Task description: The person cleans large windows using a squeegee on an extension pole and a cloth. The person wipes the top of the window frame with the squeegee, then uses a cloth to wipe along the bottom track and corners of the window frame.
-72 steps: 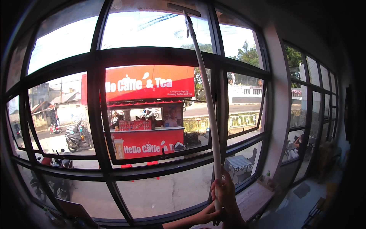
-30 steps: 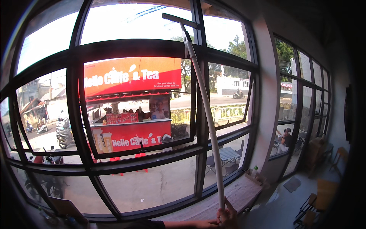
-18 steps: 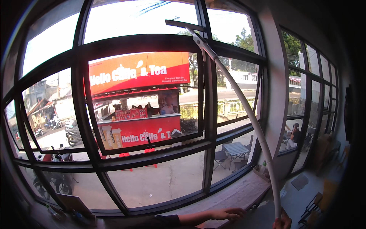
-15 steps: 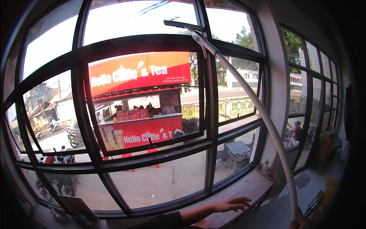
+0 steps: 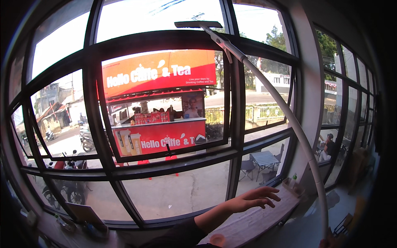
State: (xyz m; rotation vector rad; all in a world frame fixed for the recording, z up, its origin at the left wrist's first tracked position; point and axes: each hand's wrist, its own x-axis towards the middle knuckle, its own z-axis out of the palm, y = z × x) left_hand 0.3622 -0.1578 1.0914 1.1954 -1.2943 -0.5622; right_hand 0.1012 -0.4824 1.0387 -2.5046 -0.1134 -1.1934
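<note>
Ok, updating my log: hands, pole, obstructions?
Left hand free, open. Right hand, mostly cut off, low on pole. Black crossbar just below squeegee head.

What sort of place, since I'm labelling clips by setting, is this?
Probably the inside of a café or eatery facing a street: a long wooden counter stands along the front, and outside are a table with chairs and a red drinks stall.

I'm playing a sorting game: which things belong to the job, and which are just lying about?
Part of the job:
long pale tubular pole
flat dark bar at its tip
black-framed glass window

Just about:
grey slatted table
red stall with white lettering
red-and-dark motorbike
</note>
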